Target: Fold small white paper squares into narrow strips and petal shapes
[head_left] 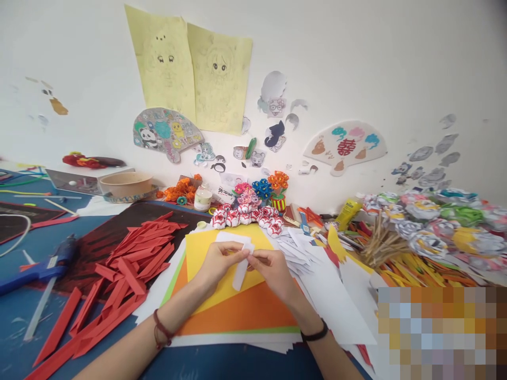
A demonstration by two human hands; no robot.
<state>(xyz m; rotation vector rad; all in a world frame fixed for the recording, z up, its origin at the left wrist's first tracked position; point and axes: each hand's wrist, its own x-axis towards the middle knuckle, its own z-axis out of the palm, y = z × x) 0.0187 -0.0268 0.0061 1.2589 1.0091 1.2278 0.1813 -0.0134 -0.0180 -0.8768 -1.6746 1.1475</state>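
Observation:
Between my two hands is a narrow folded white paper strip [240,274], held above a stack of coloured sheets. My left hand [222,261] pinches it near its upper end, thumb and fingers together. From the other side my right hand [271,269] grips the same end, its fingertips close to the left ones. The strip's lower end hangs free over a yellow sheet [198,264]. Beneath that lies an orange sheet [245,314]. Another white paper piece [224,237] shows just behind my left fingers.
Folded red paper strips [130,264] are heaped on the left, beside a blue glue gun [55,264]. White paper strips [297,253] lie to the right. Red-and-white paper flowers [245,215] stand behind the stack. Yellow-orange strips [423,274] and several paper rosettes [431,240] fill the far right.

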